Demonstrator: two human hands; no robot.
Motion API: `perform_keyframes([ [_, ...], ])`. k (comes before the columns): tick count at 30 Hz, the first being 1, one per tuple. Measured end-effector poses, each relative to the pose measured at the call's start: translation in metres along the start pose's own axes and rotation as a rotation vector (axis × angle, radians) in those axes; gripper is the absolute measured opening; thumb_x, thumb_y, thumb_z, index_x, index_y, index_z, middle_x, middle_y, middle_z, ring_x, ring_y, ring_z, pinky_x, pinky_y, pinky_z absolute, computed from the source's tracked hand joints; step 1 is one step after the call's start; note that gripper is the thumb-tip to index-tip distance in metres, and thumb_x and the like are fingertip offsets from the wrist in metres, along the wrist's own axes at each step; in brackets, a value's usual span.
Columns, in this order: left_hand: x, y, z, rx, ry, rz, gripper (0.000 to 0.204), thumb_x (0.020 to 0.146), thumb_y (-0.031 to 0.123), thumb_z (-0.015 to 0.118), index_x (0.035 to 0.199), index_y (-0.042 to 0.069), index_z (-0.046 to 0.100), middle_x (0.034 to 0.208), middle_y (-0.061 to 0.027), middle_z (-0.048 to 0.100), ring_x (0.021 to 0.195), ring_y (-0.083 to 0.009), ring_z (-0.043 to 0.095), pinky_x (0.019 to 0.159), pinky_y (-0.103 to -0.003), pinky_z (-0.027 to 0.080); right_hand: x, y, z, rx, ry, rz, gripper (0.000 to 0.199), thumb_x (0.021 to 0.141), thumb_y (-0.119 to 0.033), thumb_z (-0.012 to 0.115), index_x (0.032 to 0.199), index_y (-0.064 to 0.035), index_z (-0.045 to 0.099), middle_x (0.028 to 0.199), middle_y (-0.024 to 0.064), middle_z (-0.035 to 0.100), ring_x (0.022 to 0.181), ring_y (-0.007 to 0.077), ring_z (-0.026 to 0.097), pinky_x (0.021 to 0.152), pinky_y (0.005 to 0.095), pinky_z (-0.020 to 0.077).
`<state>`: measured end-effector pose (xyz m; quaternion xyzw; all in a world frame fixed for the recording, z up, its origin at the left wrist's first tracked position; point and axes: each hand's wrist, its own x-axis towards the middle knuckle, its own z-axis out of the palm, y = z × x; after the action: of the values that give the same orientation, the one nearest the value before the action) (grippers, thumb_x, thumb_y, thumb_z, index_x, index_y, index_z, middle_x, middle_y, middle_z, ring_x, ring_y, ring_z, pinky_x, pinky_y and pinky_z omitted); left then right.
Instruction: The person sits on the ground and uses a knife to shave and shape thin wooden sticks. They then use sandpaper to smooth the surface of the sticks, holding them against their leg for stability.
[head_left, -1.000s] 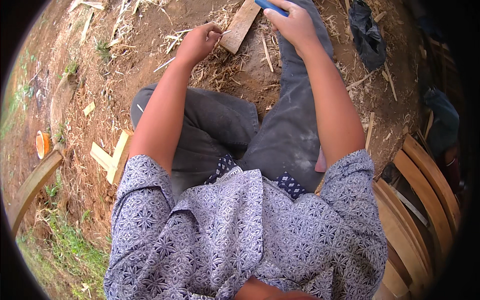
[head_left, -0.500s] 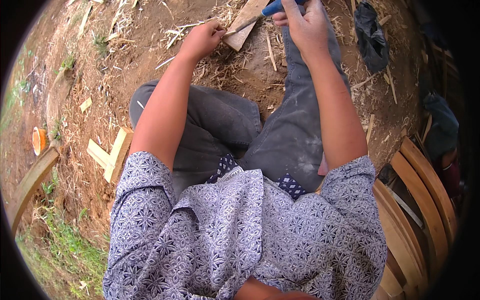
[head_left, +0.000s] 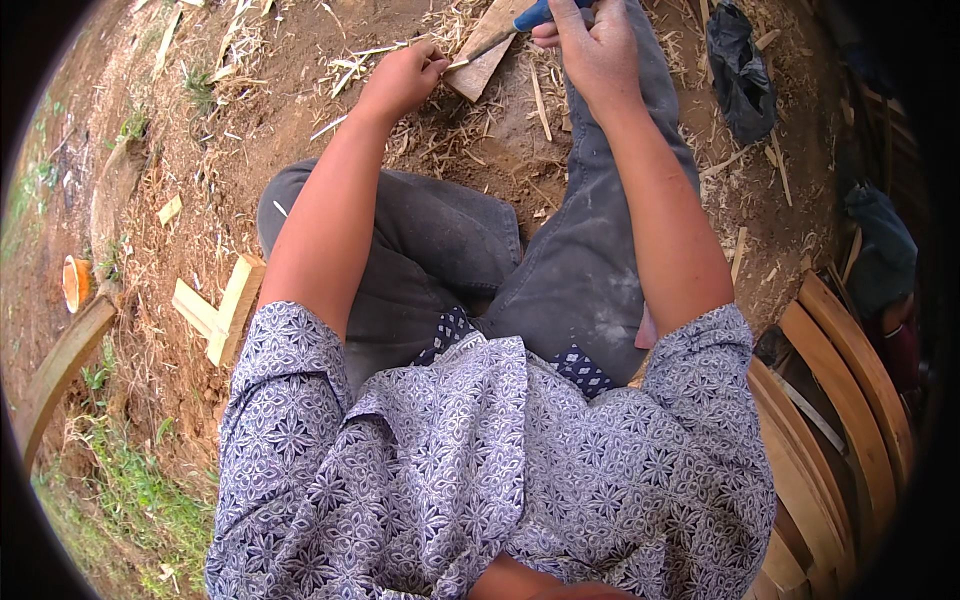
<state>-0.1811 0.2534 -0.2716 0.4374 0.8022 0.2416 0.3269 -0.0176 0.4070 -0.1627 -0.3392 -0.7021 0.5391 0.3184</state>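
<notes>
The person sits on bare earth, the left hand point(head_left: 403, 80) pinching a thin wooden sliver point(head_left: 457, 65) between thumb and fingertips, its pale end showing just past them, over the near end of a wooden plank point(head_left: 478, 80). The right hand point(head_left: 603, 60) is closed around a blue-handled tool point(head_left: 533, 14), apparently a knife, whose narrow blade slants down toward the sliver; whether the edge touches it cannot be told from here. The chief hazard seems to be the blade pointing at the left fingertips: too much push, or a sudden give in the grain, could carry it into them. So short a visible end leaves little margin, and a loose pinch might let the sliver twist or snap. The plank lies on soil strewn with wood shavings point(head_left: 440, 140), so it could rock under uneven pressure. The right trouser leg point(head_left: 655, 110) lies close under the tool hand, exposed to a slip that way.
</notes>
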Motion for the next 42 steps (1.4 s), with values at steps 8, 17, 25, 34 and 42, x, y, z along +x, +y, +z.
perform_keyframes([
  [8, 0.0016, -0.0028, 0.0023, 0.026, 0.020, 0.020, 0.026, 0.097, 0.029, 0.065, 0.108, 0.007, 0.070, 0.094, -0.0163, 0.072, 0.086, -0.0302, 0.069, 0.078, -0.042, 0.052, 0.0000, 0.0010, 0.0004, 0.004, -0.029, 0.022, 0.021, 0.103, -0.018, 0.060, 0.113, -0.0026, 0.050, 0.082, 0.0035, 0.063, 0.062, 0.0074, 0.062, 0.055, 0.0216, 0.0523],
  [17, 0.0025, -0.0050, 0.0030, 0.029, 0.029, 0.037, 0.027, 0.097, 0.031, 0.065, 0.108, 0.007, 0.070, 0.093, -0.0166, 0.072, 0.087, -0.0308, 0.069, 0.078, -0.042, 0.052, 0.0009, -0.0003, 0.0003, -0.001, -0.030, 0.008, 0.021, 0.103, -0.017, 0.059, 0.114, -0.0014, 0.050, 0.083, 0.0036, 0.062, 0.063, 0.0080, 0.063, 0.055, 0.0219, 0.0531],
  [25, 0.0022, -0.0061, 0.0041, 0.029, 0.034, 0.043, 0.027, 0.097, 0.031, 0.065, 0.108, 0.006, 0.069, 0.092, -0.0163, 0.072, 0.084, -0.0302, 0.069, 0.077, -0.042, 0.052, -0.0002, -0.0023, 0.0016, 0.011, -0.022, -0.001, 0.021, 0.103, -0.015, 0.059, 0.115, -0.0013, 0.050, 0.086, 0.0031, 0.061, 0.065, 0.0080, 0.064, 0.057, 0.0211, 0.0533],
  [34, 0.0023, -0.0067, 0.0051, 0.014, 0.022, 0.023, 0.026, 0.097, 0.030, 0.064, 0.107, 0.006, 0.069, 0.090, -0.0159, 0.072, 0.083, -0.0301, 0.068, 0.077, -0.042, 0.052, -0.0019, -0.0036, 0.0018, 0.024, -0.032, 0.029, 0.021, 0.103, -0.015, 0.060, 0.116, -0.0015, 0.050, 0.085, 0.0029, 0.061, 0.064, 0.0076, 0.063, 0.056, 0.0210, 0.0527],
  [42, 0.0023, -0.0072, 0.0059, 0.033, 0.039, 0.037, 0.026, 0.097, 0.030, 0.064, 0.107, 0.006, 0.069, 0.091, -0.0160, 0.072, 0.084, -0.0300, 0.069, 0.077, -0.042, 0.052, -0.0002, -0.0027, -0.0004, 0.026, -0.027, 0.052, 0.020, 0.103, -0.015, 0.059, 0.115, -0.0023, 0.050, 0.085, 0.0027, 0.061, 0.063, 0.0067, 0.062, 0.056, 0.0207, 0.0519],
])
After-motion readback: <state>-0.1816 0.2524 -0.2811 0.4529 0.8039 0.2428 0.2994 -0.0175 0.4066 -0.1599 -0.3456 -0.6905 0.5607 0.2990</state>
